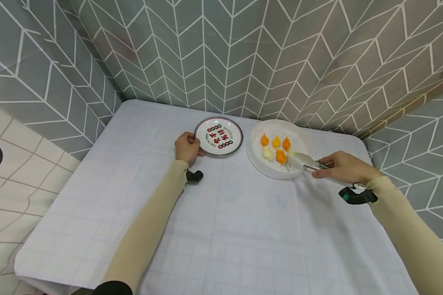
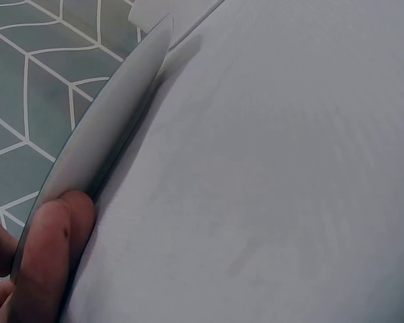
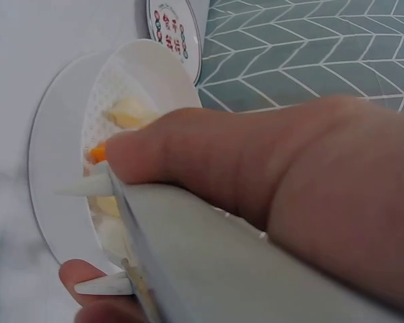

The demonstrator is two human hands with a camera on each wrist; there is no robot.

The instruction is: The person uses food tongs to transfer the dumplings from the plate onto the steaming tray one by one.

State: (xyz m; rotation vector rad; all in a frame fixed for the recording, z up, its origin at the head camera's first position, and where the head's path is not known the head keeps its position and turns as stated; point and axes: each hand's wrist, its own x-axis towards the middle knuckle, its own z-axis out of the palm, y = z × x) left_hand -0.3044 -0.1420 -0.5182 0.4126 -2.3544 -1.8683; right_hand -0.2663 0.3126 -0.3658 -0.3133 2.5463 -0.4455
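My left hand [image 1: 187,148] pinches the left edge of a round white plate [image 1: 233,130] with red lettering and a dark rim. In the left wrist view, the fingertips [image 2: 50,232] press on the plate's underside [image 2: 108,134]. My right hand [image 1: 345,167] grips a pair of tongs [image 1: 302,160], their pale tips over the right side of a round white steamer basket [image 1: 277,173]. Inside lie several small dumpling-like pieces, orange [image 1: 281,157], yellow [image 1: 276,142] and pale cream [image 1: 267,153]. A pale piece is partly hidden at the tongs' tips; whether they grip it is unclear.
A white cloth covers the table [image 1: 221,229]. Patterned grey curtains [image 1: 214,61] hang behind and at both sides, close to the table's back edge. The plate stands just left of the basket, with a narrow gap between.
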